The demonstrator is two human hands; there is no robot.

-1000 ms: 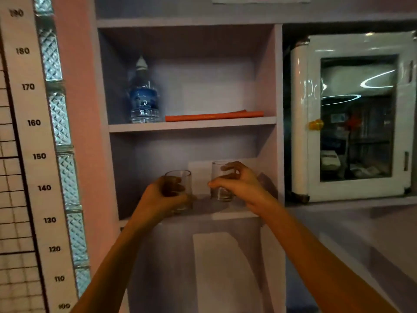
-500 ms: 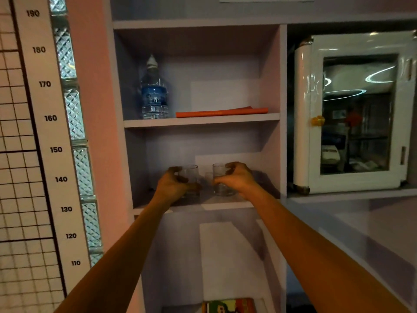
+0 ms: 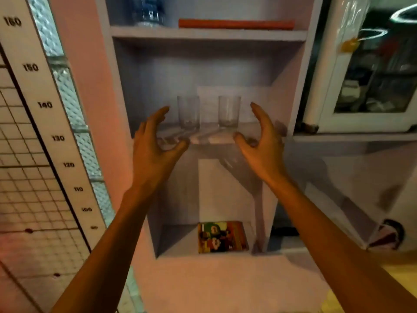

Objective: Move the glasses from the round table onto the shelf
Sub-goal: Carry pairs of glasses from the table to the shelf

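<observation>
Beyond both empty hands [image 3: 158, 143], glasses [image 3: 188, 114] stand shelved.

Both arms are bare from the lower edge of the view up to the fingers, with no sleeve showing on either forearm. The left hand [image 3: 155, 141] and the right hand [image 3: 259, 141] wear no glove. Neither wrist carries a watch or band, and no ring shows on the fingers.

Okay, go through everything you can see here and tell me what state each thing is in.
Left glass: upright on middle shelf, empty, released.
Right glass: upright, empty, apart from the left one.
Left hand: open, holding nothing.
Right hand: open, holding nothing.
Water bottle: standing on upper shelf.
Cabinet door: closed.
</observation>
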